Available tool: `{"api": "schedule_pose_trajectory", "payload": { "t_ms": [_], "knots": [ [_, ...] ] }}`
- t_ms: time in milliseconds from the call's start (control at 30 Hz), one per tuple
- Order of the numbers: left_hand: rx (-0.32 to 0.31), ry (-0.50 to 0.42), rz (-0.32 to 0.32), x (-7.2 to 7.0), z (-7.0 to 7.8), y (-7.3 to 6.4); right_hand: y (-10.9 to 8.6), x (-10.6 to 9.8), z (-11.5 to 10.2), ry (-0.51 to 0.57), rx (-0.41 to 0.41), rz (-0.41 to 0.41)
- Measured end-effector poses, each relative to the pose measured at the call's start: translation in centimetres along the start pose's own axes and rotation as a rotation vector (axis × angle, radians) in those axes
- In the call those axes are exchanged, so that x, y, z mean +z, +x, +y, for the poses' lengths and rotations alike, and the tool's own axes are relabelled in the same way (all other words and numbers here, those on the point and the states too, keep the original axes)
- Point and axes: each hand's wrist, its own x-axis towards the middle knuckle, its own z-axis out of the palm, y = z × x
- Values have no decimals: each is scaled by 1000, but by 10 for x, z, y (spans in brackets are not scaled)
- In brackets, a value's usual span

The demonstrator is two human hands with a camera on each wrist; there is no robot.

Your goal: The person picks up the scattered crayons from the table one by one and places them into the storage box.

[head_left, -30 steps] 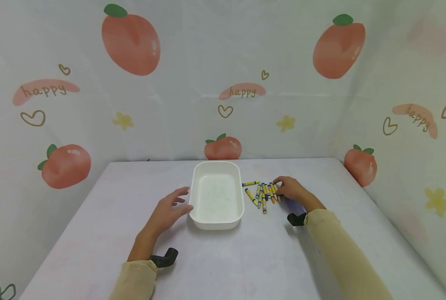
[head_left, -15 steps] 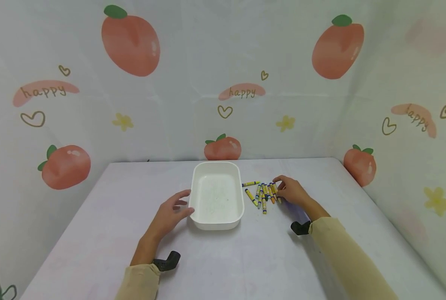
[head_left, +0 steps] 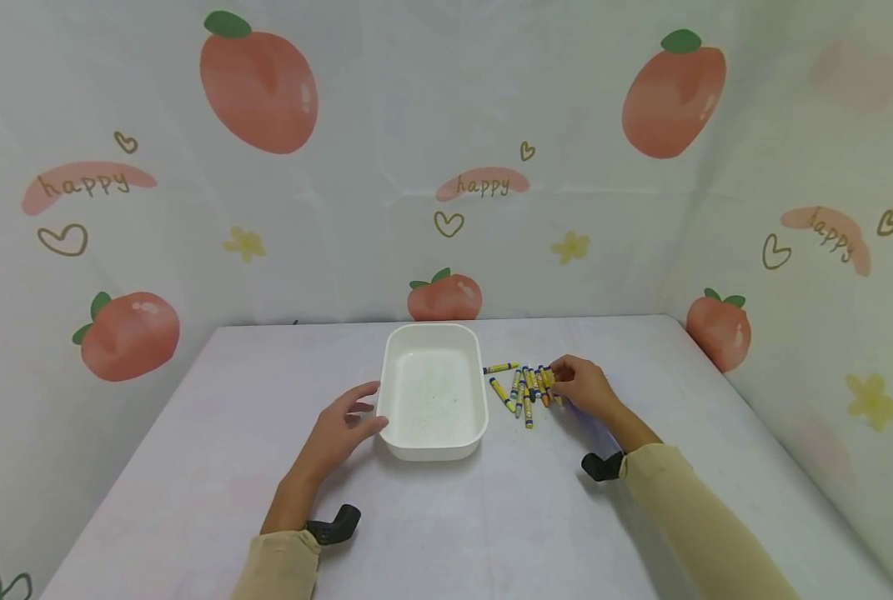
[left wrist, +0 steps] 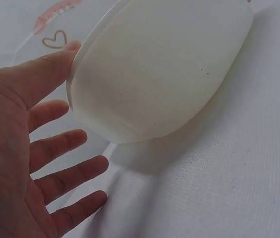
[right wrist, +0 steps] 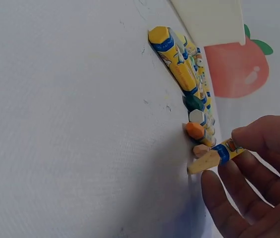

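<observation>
Gripping one tan crayon [right wrist: 205, 163] by its yellow-and-blue wrapper [right wrist: 229, 150], the right hand [head_left: 587, 388] pinches it between thumb and fingers at the right end of the crayon pile [right wrist: 183, 72] on the white worktop [head_left: 446, 525]. The wrapper's lettering is too small to read. The piled crayons overlap, partly behind the right hand, so an exact count cannot be made; green, white, orange and pinkish tips [right wrist: 196, 130] show in the right wrist view. Two crayons [head_left: 502, 394] lie nearest the one white tray [head_left: 433, 454], which stands between the pile and the left hand [head_left: 337, 432], its fingers loose and spread, thumb at the tray's edge. Two black wrist cameras [head_left: 602, 467] sit by two beige sleeves [head_left: 697, 508]. Behind, the printed backdrop [head_left: 371, 192] reads "happy" on three pink banners [head_left: 483, 183], among five clear red fruits [head_left: 258, 92] and three yellow flowers [head_left: 244, 243].
</observation>
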Motion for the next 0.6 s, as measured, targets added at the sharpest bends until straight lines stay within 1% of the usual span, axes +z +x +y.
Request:
{"api": "schedule_pose_trajectory", "payload": {
  "t_ms": [200, 400, 467, 600],
  "knots": [
    [2, -3, -2, 0, 0, 0, -2, 3, 0, 31, -23, 17],
    [38, -10, -2, -1, 0, 1, -2, 6, -2, 64, -17, 53],
    [48, -13, -4, 0, -1, 1, -2, 6, -4, 74, -14, 62],
    [47, -20, -2, 0, -2, 0, -1, 7, -11, 80, -26, 75]
  ]
}}
